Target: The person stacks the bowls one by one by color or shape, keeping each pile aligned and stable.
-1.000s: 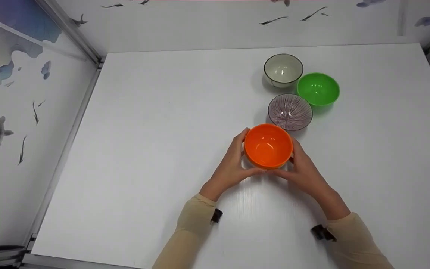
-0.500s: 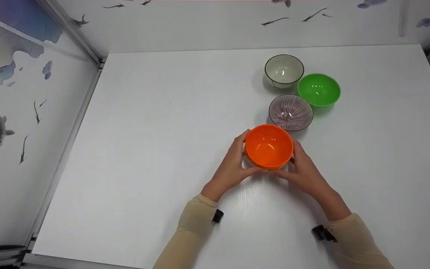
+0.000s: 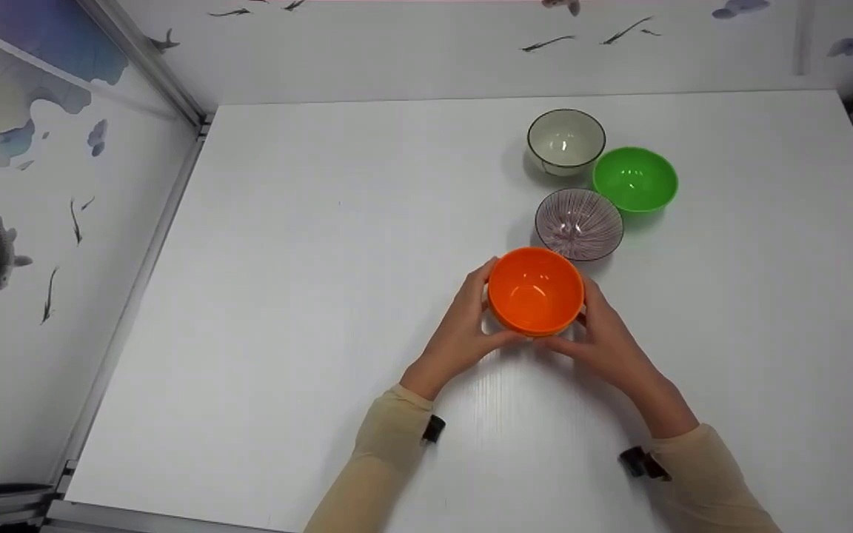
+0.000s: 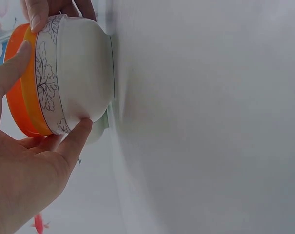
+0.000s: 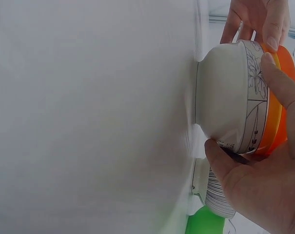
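An orange bowl (image 3: 536,290) sits nested in a white bowl (image 4: 84,68) with a leaf-patterned band, and an amber strip shows between them. My left hand (image 3: 457,337) grips the left side of this stack, thumb at the near rim and fingers around the wall. From the right, my right hand (image 3: 608,344) holds it the same way, the two thumbs almost meeting. In the right wrist view the white bowl's foot appears to rest on the table. Just behind the stack stands a purple-striped bowl (image 3: 579,224), very close to the orange rim.
A green bowl (image 3: 635,180) stands behind and right of the striped one, close against it. Farther back is a pale bowl (image 3: 566,141) with a dark rim. White panels with painted fish border the white table (image 3: 286,281) at the back and left.
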Available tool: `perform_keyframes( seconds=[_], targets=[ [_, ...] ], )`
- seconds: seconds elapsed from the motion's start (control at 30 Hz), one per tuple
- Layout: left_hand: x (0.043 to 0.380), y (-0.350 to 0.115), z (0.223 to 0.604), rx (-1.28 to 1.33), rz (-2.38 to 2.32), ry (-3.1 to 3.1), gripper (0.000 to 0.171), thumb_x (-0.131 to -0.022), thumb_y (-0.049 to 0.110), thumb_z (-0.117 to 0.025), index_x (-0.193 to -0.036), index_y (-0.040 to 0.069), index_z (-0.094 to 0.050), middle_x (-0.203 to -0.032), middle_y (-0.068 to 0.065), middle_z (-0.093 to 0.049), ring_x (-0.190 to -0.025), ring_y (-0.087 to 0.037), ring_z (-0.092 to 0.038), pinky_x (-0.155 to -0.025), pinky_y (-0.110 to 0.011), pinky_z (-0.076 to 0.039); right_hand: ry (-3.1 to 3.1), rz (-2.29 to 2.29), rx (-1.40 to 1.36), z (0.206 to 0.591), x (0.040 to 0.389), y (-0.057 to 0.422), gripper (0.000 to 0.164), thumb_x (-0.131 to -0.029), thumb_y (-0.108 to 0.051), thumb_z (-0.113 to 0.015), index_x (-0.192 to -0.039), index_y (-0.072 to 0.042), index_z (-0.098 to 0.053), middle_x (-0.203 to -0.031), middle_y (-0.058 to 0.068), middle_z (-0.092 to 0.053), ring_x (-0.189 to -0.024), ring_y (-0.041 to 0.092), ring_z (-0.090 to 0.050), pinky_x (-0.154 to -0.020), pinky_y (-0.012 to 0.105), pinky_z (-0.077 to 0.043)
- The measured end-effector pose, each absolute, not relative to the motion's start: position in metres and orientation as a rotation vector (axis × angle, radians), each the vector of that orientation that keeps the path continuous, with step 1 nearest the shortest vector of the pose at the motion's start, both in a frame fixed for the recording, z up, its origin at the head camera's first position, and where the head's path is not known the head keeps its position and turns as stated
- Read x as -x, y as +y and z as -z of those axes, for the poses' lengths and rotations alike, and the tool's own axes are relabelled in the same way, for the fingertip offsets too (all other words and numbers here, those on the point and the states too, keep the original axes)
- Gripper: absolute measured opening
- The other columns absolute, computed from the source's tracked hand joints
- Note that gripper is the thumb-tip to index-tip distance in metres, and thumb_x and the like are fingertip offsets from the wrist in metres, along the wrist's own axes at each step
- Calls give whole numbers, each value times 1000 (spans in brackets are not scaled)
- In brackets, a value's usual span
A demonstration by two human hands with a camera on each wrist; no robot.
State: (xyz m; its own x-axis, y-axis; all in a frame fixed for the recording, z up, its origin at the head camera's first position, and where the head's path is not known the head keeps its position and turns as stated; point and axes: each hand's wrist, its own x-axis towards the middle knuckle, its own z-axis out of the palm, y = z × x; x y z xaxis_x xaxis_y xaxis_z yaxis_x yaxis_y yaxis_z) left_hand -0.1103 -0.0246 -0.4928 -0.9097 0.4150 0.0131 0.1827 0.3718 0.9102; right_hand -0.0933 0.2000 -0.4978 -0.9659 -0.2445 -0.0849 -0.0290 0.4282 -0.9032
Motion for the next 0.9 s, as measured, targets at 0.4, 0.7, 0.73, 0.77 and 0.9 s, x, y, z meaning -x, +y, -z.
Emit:
perform_keyframes(
  seconds=[0.4,0.7,0.73,0.77,0.9],
  targets=[
    [109,-25,492,-511,-1534,2429,99,-82,22,-83,-158,14,-19,-160,-4,-33,-146,-21,-37,-113,-37,-46,2507,1501,217,495,93,203,106,-79,-17,-86,-158,-10,-16,-161,11,-30,-147,36,-31,-112,60,-40],
    [110,-25,492,-517,-1529,2427,98,-83,19,-82,-158,13,-18,-161,-4,-32,-148,-21,-35,-114,-36,-44,2511,1480,207,491,93,208,110,-79,-27,-86,-160,-11,-12,-162,12,-28,-148,37,-30,-113,57,-40],
    [110,-25,492,-519,-1532,2425,98,-83,19,-82,-158,13,-18,-161,-4,-32,-148,-21,-35,-114,-36,-44,2512,1481,208,490,93,209,111,-79,-28,-86,-160,-10,-12,-161,12,-29,-148,37,-30,-113,57,-40],
    [110,-25,492,-516,-1537,2422,98,-83,18,-82,-158,13,-18,-161,-4,-32,-148,-21,-35,-114,-36,-44,2513,1487,214,490,92,210,112,-78,-28,-86,-159,-10,-11,-160,13,-30,-148,37,-30,-113,57,-40],
    [110,-25,492,-506,-1554,2405,99,-83,18,-82,-158,13,-19,-160,-3,-32,-147,-21,-35,-113,-35,-45,2522,1496,230,489,92,213,112,-79,-29,-86,-159,-8,-10,-156,14,-35,-148,37,-30,-113,57,-39]
  ],
)
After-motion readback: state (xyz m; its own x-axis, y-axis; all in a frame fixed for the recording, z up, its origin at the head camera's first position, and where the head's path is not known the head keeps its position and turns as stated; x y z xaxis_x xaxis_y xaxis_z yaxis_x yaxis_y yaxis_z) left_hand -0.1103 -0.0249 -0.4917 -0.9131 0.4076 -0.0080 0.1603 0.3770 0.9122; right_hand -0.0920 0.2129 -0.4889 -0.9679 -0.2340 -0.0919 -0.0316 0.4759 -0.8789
